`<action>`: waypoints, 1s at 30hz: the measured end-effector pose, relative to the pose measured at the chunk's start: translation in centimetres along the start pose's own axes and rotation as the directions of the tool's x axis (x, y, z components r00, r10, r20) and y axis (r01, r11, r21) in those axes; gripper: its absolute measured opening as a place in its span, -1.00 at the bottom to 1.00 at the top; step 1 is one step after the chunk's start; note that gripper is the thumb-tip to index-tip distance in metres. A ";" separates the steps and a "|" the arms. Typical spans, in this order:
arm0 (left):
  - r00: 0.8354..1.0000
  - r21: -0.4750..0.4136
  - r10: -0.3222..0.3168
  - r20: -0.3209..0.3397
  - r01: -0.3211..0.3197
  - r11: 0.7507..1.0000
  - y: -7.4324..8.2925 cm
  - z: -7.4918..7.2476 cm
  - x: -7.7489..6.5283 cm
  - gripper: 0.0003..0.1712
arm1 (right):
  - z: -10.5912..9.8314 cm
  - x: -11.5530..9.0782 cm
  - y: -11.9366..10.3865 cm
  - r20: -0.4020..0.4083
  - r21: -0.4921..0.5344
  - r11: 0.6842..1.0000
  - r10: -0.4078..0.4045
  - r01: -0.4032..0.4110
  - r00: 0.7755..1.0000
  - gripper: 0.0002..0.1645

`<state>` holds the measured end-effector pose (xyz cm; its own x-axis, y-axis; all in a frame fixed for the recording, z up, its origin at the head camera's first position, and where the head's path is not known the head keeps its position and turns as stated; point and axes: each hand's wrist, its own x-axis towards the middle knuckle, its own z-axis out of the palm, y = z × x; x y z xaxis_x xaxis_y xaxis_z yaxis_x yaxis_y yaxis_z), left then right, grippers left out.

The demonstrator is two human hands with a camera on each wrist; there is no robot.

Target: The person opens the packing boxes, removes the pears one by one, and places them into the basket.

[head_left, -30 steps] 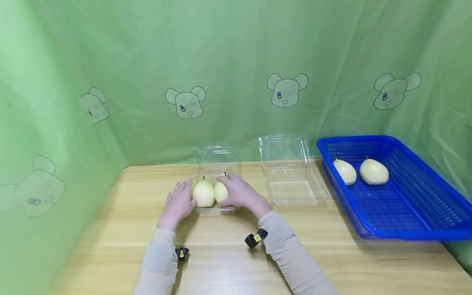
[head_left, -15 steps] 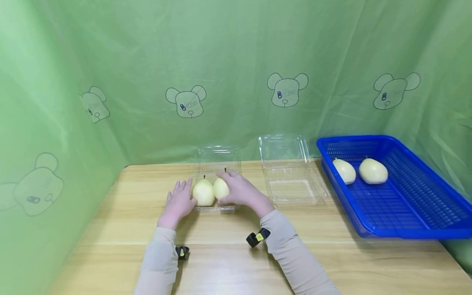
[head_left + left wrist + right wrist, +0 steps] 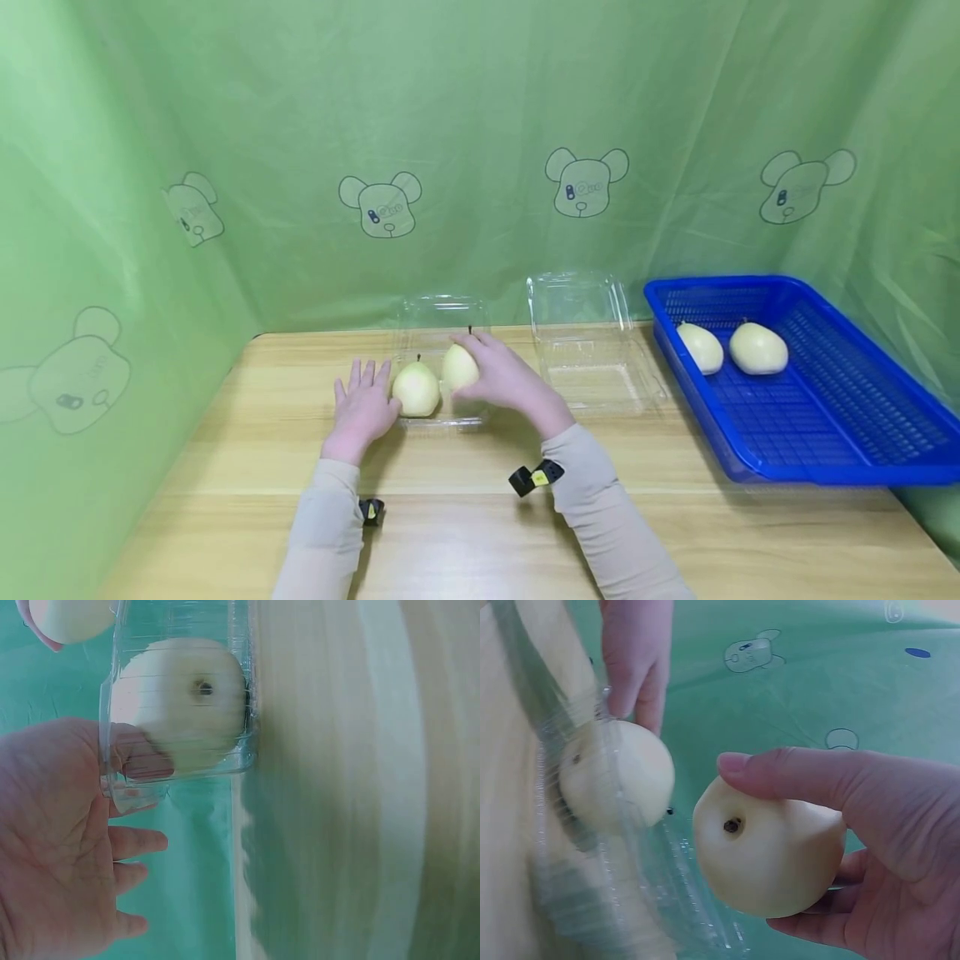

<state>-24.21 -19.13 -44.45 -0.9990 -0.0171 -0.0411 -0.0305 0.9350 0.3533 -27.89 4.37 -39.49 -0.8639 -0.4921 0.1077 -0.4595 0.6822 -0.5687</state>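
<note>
In the head view a pale yellow pear [image 3: 417, 390] sits stem up in the left half of an open clear plastic clamshell box [image 3: 450, 422]. My left hand [image 3: 362, 410] is beside that box, fingers spread and straight. Its thumb [image 3: 139, 754] reaches over the box's side wall to the pear, as the left wrist view shows. My right hand [image 3: 508, 375] grips a second pear [image 3: 459, 367], lifted above the box's right half. The right wrist view shows this pear's base toward the camera, thumb over it and fingers beneath.
A second open clamshell box [image 3: 600, 387] stands to the right on the wooden table [image 3: 450, 533]. Farther right, a blue plastic basket [image 3: 832, 417] holds two pears [image 3: 759, 348]. A green curtain [image 3: 480, 100] encloses the back and sides.
My right hand has lifted its pear up and slightly right, leaving a gap beside the other pear. The left hand's fingers have spread a little; it stays beside the box.
</note>
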 end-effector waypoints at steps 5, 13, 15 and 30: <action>1.000 0.019 0.008 0.000 -0.007 1.000 0.0 0.0 -0.1 -0.23 | -0.8 -0.2 0.0 -0.023 -0.001 1.000 -0.005 0.005 1.000 0.16; 1.000 0.006 0.009 0.007 -0.009 1.000 -0.1 0.0 -0.1 -0.25 | -1.4 -0.5 0.0 -0.040 0.010 1.000 0.005 -0.004 0.999 0.13; 1.000 0.011 0.005 0.011 -0.005 1.000 -0.2 0.2 -0.1 -0.26 | -1.6 -0.5 0.1 -0.046 0.008 1.000 0.012 -0.012 0.999 0.14; 1.000 -0.008 0.004 0.026 -0.004 1.000 0.0 0.1 -0.4 -0.27 | -3.6 -2.2 2.0 -0.088 0.026 0.998 0.052 -0.050 0.995 0.16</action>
<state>-23.82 -19.11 -44.51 -0.9979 -0.0038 -0.0639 -0.0267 0.9322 0.3609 -27.67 8.76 -37.90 -0.9015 -0.4064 0.1489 -0.4101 0.6920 -0.5941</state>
